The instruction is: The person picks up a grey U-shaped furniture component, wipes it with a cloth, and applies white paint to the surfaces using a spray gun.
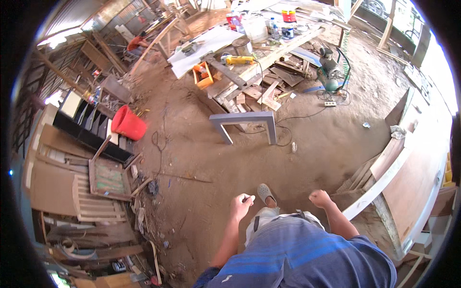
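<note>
My left hand [240, 207] is closed in front of my body, its fingers pinched on a small white piece [252, 198] too small to name. Off to the right, my right hand [320, 198] is curled into a fist, and nothing shows in it. Both hands hang in the air, apart from any furniture. Ahead of them a grey U-shaped frame [242, 116] stands on the dirt floor with its two legs down. Below my hands, one foot in a light clog [265, 193] is on the ground.
A cluttered workbench [293, 48] holds paint cans, a yellow power tool [237, 60] and an orange box [202, 75]. Right of it stands a compressor [331, 77]; a cable crosses the floor. A red bucket [128, 123] and wood scraps line the left, panels [418, 192] the right. Another person [138, 44] crouches far back.
</note>
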`<action>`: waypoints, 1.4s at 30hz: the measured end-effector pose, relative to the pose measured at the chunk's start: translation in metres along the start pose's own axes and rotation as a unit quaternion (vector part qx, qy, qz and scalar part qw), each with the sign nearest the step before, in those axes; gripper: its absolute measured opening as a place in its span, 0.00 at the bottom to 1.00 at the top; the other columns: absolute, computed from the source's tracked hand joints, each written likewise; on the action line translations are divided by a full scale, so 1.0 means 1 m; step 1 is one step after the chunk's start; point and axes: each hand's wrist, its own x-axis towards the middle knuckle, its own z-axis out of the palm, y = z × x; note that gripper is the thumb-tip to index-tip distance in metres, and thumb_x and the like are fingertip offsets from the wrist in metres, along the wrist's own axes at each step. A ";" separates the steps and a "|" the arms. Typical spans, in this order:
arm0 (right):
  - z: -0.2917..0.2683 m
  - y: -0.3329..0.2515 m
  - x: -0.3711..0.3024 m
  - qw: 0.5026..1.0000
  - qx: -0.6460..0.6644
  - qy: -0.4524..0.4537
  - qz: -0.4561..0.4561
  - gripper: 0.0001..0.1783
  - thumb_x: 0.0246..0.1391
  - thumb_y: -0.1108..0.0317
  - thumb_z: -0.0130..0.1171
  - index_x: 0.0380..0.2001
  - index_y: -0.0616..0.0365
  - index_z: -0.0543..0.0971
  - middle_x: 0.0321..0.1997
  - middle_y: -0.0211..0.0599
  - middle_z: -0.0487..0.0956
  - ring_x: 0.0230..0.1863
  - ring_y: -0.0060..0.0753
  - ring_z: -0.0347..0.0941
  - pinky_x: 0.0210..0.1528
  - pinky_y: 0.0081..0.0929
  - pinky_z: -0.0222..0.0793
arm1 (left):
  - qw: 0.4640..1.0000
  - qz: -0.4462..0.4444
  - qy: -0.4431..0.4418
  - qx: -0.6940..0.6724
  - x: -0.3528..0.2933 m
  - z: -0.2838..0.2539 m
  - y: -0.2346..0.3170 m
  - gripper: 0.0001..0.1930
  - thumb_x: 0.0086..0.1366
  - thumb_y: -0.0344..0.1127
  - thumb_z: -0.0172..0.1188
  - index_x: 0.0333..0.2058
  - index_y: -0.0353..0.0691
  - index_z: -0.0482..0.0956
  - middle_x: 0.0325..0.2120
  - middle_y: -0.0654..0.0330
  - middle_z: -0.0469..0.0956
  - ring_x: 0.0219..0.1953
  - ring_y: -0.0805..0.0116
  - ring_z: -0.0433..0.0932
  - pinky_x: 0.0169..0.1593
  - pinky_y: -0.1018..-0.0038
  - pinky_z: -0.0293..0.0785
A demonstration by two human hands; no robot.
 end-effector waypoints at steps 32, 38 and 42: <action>0.092 -0.112 0.161 0.685 0.385 0.136 0.603 0.15 0.60 0.63 0.63 0.39 0.67 0.85 0.30 0.36 0.85 0.33 0.24 0.78 0.38 0.28 0.74 | 0.857 0.093 -0.151 0.483 0.690 0.053 -0.034 0.47 0.54 0.35 0.74 0.69 0.32 0.58 0.70 0.41 0.58 0.74 0.47 0.54 0.75 0.58 0.52; 0.175 -0.193 0.155 0.588 0.503 0.107 0.625 0.18 0.53 0.64 0.69 0.42 0.68 0.85 0.38 0.42 0.87 0.39 0.26 0.80 0.44 0.29 0.75 | 0.761 0.090 -0.204 0.609 0.732 0.084 -0.032 0.41 0.53 0.37 0.74 0.64 0.36 0.64 0.65 0.45 0.65 0.71 0.50 0.61 0.73 0.58 0.58; 0.210 -0.227 0.169 0.562 0.502 0.140 0.643 0.19 0.53 0.59 0.68 0.40 0.65 0.86 0.35 0.45 0.87 0.38 0.26 0.80 0.43 0.31 0.75 | 0.716 0.118 -0.257 0.638 0.722 0.078 -0.053 0.33 0.50 0.37 0.76 0.53 0.39 0.70 0.53 0.51 0.74 0.62 0.50 0.70 0.65 0.56 0.68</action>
